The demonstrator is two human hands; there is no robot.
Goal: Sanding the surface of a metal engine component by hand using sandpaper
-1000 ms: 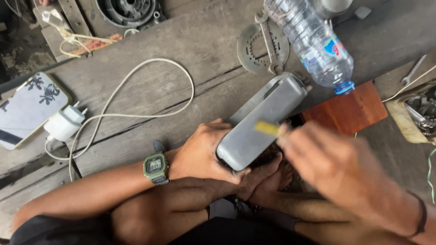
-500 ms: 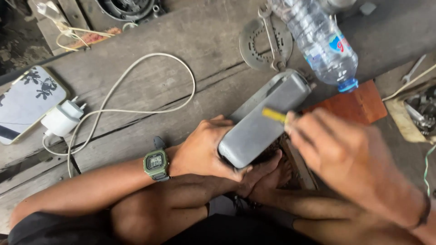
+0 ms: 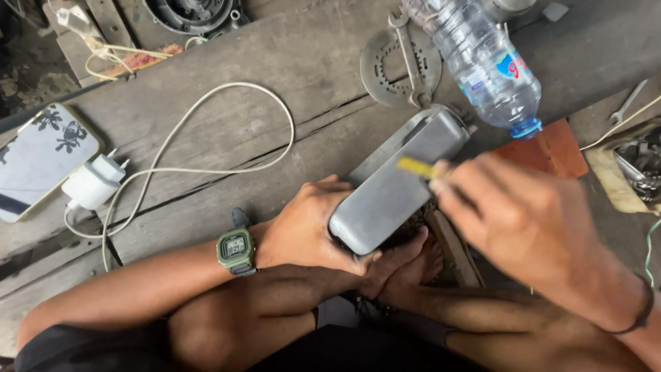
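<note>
The left hand clamps its grip around the near end of a grey metal casing, which lies slanted on the wooden desk just above the person's feet. The right hand pinches a thin yellow tool over the casing. A plastic water bottle lies beyond, a white charger and phone well left

A clear plastic bottle with a blue cap lies far right on the grey wooden planks, just beside a round toothed metal plate with a wrench across it. At far left, a phone in a flower-patterned case lies beside a white charger and its looping cable. A reddish-brown board lies right.
</note>
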